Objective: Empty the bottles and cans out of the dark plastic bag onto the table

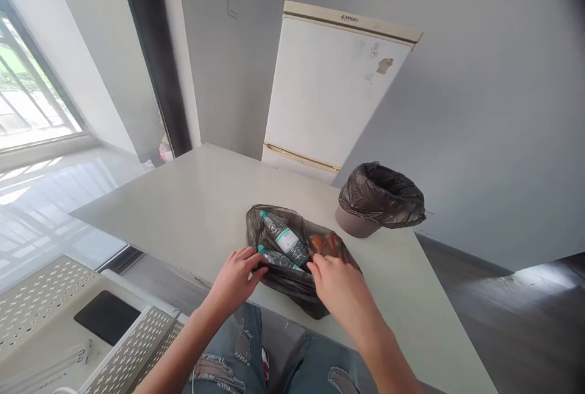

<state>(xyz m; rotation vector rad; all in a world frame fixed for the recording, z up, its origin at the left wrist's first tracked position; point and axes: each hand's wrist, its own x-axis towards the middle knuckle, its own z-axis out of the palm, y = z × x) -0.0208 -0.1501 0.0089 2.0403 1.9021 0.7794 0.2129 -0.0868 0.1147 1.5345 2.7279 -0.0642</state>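
A dark translucent plastic bag (274, 281) lies open at the near edge of a white table (201, 205). Inside it I see two clear plastic bottles with teal caps and labels (286, 239) and some orange wrappers (325, 242). My left hand (235, 278) pinches the bag's near left rim. My right hand (340, 290) grips the bag's near right rim, fingers curled over the edge. Both hands hold the opening apart.
A small brown bin lined with a dark bag (381, 199) stands on the table behind and right of the open bag. A white fridge (329, 89) stands against the grey wall. A perforated white metal rack (59, 315) is at lower left; window at far left.
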